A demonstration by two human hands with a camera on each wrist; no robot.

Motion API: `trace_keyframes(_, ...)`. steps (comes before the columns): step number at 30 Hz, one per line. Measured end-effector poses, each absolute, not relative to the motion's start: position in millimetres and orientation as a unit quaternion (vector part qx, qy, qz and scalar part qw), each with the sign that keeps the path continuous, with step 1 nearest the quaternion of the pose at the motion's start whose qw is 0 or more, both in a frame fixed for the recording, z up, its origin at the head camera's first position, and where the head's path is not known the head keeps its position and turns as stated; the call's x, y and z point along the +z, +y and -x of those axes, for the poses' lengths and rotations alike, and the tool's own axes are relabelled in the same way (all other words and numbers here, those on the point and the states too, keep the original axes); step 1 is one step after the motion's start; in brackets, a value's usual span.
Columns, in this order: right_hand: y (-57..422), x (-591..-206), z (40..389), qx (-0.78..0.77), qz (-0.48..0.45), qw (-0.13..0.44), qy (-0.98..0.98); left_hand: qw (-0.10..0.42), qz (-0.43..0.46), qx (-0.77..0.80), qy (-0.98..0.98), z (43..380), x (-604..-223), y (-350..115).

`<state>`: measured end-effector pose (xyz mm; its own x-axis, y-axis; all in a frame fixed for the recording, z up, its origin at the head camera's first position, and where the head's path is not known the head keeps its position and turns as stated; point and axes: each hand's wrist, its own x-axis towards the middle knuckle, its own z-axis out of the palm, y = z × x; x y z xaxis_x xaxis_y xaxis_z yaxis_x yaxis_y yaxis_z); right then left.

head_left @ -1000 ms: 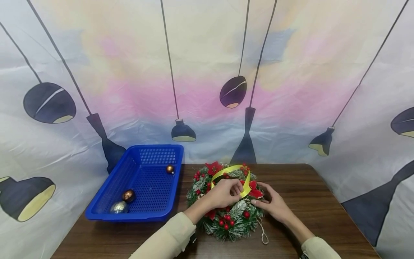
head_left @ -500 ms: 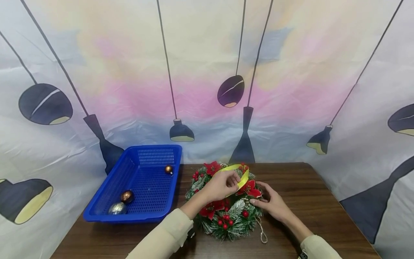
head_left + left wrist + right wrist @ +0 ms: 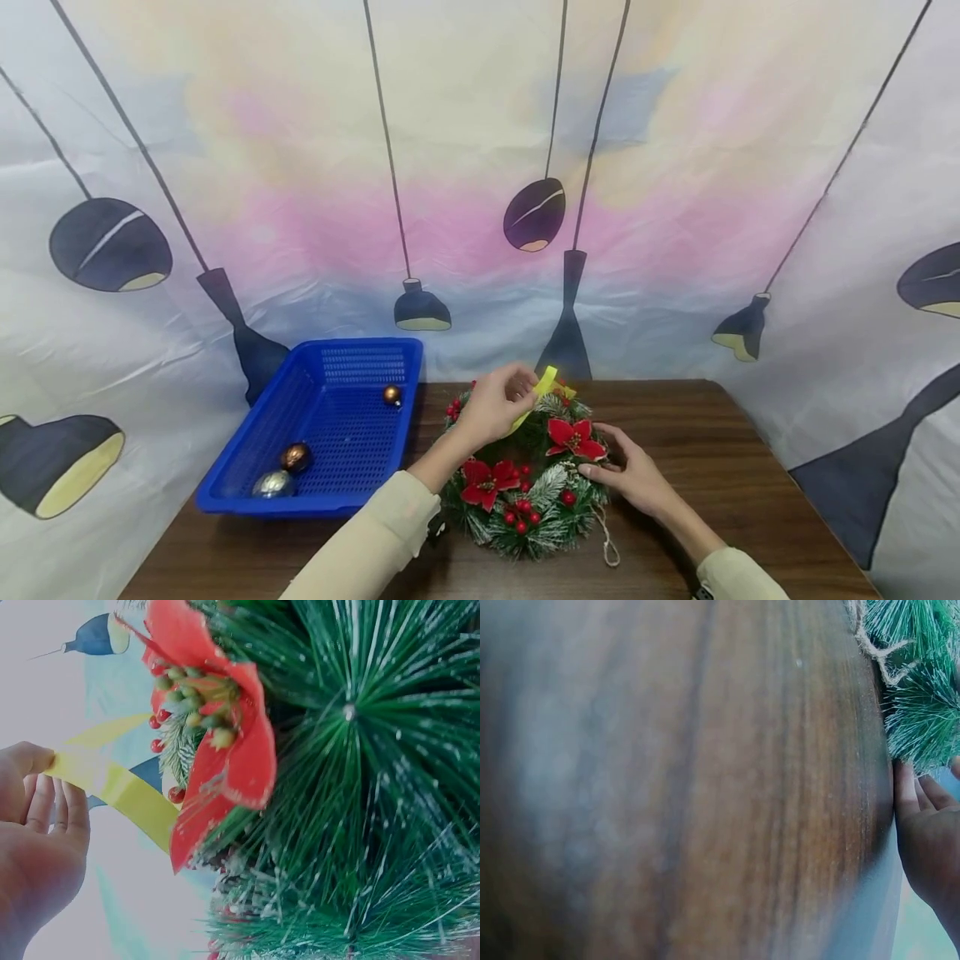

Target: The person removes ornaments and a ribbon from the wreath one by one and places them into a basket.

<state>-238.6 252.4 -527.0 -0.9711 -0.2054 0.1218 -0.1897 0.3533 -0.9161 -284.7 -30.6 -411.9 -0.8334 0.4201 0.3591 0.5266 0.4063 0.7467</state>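
A green Christmas wreath [image 3: 510, 537] with frosted sprigs, red poinsettias [image 3: 573, 439] and red berries lies on the table. Over its far left part, my left hand [image 3: 489, 407] pinches a yellow ribbon [image 3: 547, 382] between thumb and fingers. In the left wrist view the ribbon [image 3: 139, 802] runs from the fingertips down behind a red flower [image 3: 240, 750]. My right hand [image 3: 633, 475] grips the wreath's right edge, its thumb on top. The right wrist view has those fingers [image 3: 906, 791] against the green needles, low by the tabletop.
A blue plastic basket [image 3: 337, 505] stands left of the wreath, holding a silver ball [image 3: 273, 484], a copper ball [image 3: 296, 456] and a small copper ball [image 3: 392, 395]. A twine loop [image 3: 610, 550] trails from the wreath onto the wooden table [image 3: 720, 467]. A painted cloth hangs behind.
My left hand has lifted away and slightly left, pulling the yellow ribbon up from the wreath's middle, so its loop has narrowed. My right hand has stayed at the wreath's edge.
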Motion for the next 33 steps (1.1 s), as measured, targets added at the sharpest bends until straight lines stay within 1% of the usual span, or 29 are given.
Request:
trace_keyframes(9,251,-527,240,-0.547,0.125,0.005,0.827,0.061,0.269,-0.463,-0.842,292,-408,-34)
trace_keyframes(13,253,-526,240,-0.547,0.126,0.008,0.828,0.065,0.264,-0.452,-0.849,297,-402,-27)
trace_keyframes(21,254,-526,240,-0.541,0.121,0.006,0.832,0.065,0.285,-0.456,-0.840,311,-391,-7)
trace_keyframes(33,253,-525,239,-0.555,0.113,0.015,0.824,0.105,0.248,-0.526,-0.807,327,-388,0)
